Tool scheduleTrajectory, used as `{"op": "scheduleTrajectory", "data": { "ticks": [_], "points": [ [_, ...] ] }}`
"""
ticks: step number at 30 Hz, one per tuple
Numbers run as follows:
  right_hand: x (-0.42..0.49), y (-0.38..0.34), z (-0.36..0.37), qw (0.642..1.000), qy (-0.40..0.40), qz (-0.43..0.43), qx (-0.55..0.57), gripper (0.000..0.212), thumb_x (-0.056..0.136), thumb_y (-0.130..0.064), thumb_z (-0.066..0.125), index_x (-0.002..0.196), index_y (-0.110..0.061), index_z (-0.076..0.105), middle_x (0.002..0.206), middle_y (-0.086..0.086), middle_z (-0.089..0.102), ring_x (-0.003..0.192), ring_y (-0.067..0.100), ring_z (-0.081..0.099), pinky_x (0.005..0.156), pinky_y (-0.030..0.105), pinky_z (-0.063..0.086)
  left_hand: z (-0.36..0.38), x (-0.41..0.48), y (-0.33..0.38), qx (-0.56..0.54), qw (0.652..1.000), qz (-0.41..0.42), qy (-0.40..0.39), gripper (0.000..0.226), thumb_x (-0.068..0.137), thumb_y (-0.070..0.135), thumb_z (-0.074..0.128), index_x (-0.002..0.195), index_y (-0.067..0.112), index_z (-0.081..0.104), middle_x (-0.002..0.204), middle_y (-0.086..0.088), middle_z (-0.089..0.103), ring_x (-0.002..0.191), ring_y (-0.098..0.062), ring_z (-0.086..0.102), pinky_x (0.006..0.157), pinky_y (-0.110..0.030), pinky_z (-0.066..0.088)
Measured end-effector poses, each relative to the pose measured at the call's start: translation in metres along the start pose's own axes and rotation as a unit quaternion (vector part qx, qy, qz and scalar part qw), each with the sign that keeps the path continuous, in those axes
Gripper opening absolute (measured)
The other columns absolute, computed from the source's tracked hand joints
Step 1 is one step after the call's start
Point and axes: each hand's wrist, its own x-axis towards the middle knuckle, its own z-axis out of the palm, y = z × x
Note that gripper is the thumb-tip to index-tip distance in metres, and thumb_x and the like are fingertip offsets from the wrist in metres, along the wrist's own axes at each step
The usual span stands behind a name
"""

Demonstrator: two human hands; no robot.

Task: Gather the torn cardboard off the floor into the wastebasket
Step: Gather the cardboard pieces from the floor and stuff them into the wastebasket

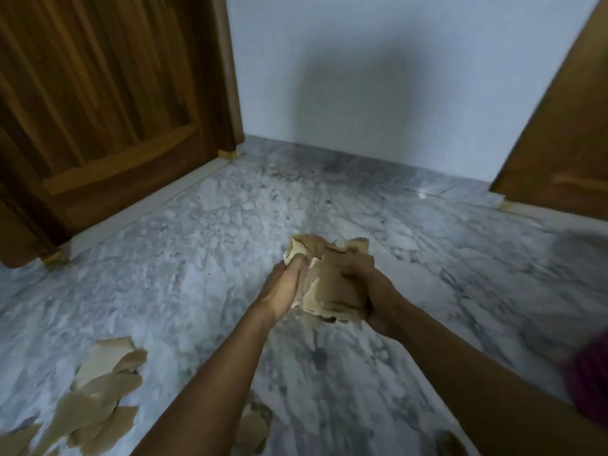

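A bundle of torn brown cardboard pieces (332, 278) is pressed between both hands, held above the marble floor in the middle of the view. My left hand (285, 287) presses against its left side with the fingers pointing forward. My right hand (371, 291) wraps around its right side and underside. Several more torn cardboard pieces (98, 399) lie scattered on the floor at the lower left, and a few smaller scraps (253, 429) lie under my left forearm. No wastebasket is in view.
A wooden door (108, 103) stands at the left, with a raised threshold along its base. Another wooden panel (566, 133) leans in at the right. A pale wall (378, 77) closes the corner ahead. A dark red sleeve (589, 373) shows at the right edge.
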Motion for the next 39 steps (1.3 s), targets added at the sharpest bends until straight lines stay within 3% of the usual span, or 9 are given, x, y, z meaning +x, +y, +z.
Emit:
{"op": "scheduleTrajectory", "data": {
  "ticks": [5, 8, 12, 17, 21, 26, 30, 35, 39],
  "points": [
    [-0.052, -0.067, -0.061, 0.997, 0.027, -0.065, 0.022, 0.028, 0.088, -0.026, 0.062, 0.109, -0.01, 0.07, 0.102, 0.017, 0.071, 0.081, 0.031, 0.07, 0.065, 0.043, 0.056, 0.076, -0.002, 0.08, 0.067, 0.994, 0.077, -0.046, 0.062, 0.081, 0.068, 0.039, 0.132, 0.034, 0.049, 0.128, -0.001, 0.061, 0.118, -0.023, 0.057, 0.107, -0.046, 0.042],
    [-0.079, -0.096, -0.112, 0.993, 0.046, -0.101, 0.031, 0.029, 0.089, -0.023, 0.059, 0.112, -0.008, 0.069, 0.1, 0.018, 0.072, 0.076, 0.034, 0.07, 0.06, 0.046, 0.055, 0.13, -0.003, 0.121, 0.083, 0.986, 0.118, -0.084, 0.042, 0.083, 0.059, 0.042, 0.117, 0.035, 0.05, 0.112, 0.005, 0.063, 0.107, -0.02, 0.06, 0.102, -0.047, 0.045],
    [-0.1, -0.121, -0.209, 0.982, 0.115, -0.134, 0.061, 0.049, 0.087, -0.014, 0.068, 0.134, -0.005, 0.056, 0.124, 0.022, 0.066, 0.106, 0.042, 0.066, 0.073, 0.055, 0.058, 0.222, -0.003, 0.159, 0.067, 0.981, 0.141, -0.112, 0.026, 0.08, 0.046, 0.051, 0.105, 0.041, 0.058, 0.105, 0.003, 0.071, 0.103, -0.023, 0.066, 0.102, -0.052, 0.046],
    [-0.146, -0.153, -0.332, 0.964, 0.188, -0.174, 0.066, 0.045, 0.089, -0.008, 0.069, 0.131, -0.015, 0.054, 0.122, 0.017, 0.066, 0.11, 0.04, 0.065, 0.09, 0.057, 0.055, 0.36, -0.008, 0.196, 0.063, 0.97, 0.182, -0.146, 0.036, 0.085, 0.042, 0.056, 0.12, 0.034, 0.057, 0.115, 0.005, 0.07, 0.109, -0.02, 0.065, 0.103, -0.046, 0.047],
    [-0.195, -0.163, -0.432, 0.934, 0.298, -0.193, 0.039, 0.053, 0.084, -0.022, 0.077, 0.127, -0.025, 0.047, 0.123, 0.009, 0.064, 0.106, 0.031, 0.067, 0.095, 0.055, 0.054, 0.479, -0.026, 0.213, 0.103, 0.955, 0.206, -0.187, 0.036, 0.097, 0.027, 0.055, 0.129, 0.031, 0.037, 0.111, 0.005, 0.064, 0.1, -0.015, 0.063, 0.092, -0.034, 0.049],
    [-0.24, -0.153, -0.516, 0.918, 0.367, -0.139, -0.047, 0.068, 0.079, -0.045, 0.076, 0.136, -0.029, 0.043, 0.134, -0.001, 0.057, 0.116, 0.022, 0.061, 0.103, 0.048, 0.049, 0.582, -0.036, 0.205, 0.156, 0.948, 0.187, -0.208, 0.024, 0.099, 0.023, 0.05, 0.122, 0.021, 0.045, 0.103, -0.002, 0.063, 0.089, -0.018, 0.058, 0.077, -0.031, 0.043],
    [-0.264, -0.142, -0.552, 0.923, 0.363, -0.079, -0.099, 0.067, 0.087, -0.042, 0.072, 0.141, -0.019, 0.039, 0.132, 0.003, 0.052, 0.108, 0.02, 0.058, 0.08, 0.034, 0.052, 0.619, -0.042, 0.188, 0.208, 0.94, 0.15, -0.226, 0.037, 0.094, 0.038, 0.052, 0.127, 0.021, 0.047, 0.109, -0.002, 0.061, 0.099, -0.022, 0.058, 0.087, -0.032, 0.045],
    [-0.269, -0.133, -0.576, 0.908, 0.367, -0.034, -0.2, 0.08, 0.091, -0.046, 0.068, 0.154, -0.023, 0.024, 0.152, 0.007, 0.038, 0.122, 0.027, 0.05, 0.096, 0.039, 0.047, 0.633, -0.038, 0.18, 0.255, 0.927, 0.108, -0.251, 0.051, 0.101, 0.035, 0.046, 0.148, 0.019, 0.033, 0.126, -0.005, 0.055, 0.098, -0.02, 0.054, 0.082, -0.03, 0.042],
    [-0.263, -0.135, -0.575, 0.865, 0.388, -0.048, -0.313, 0.087, 0.089, -0.057, 0.063, 0.157, -0.027, 0.019, 0.163, 0.004, 0.019, 0.146, 0.034, 0.029, 0.114, 0.046, 0.036, 0.623, -0.027, 0.179, 0.215, 0.945, 0.122, -0.215, 0.048, 0.098, 0.032, 0.053, 0.144, 0.025, 0.042, 0.11, -0.003, 0.067, 0.088, -0.02, 0.064, 0.084, -0.034, 0.052]
  ]
}}
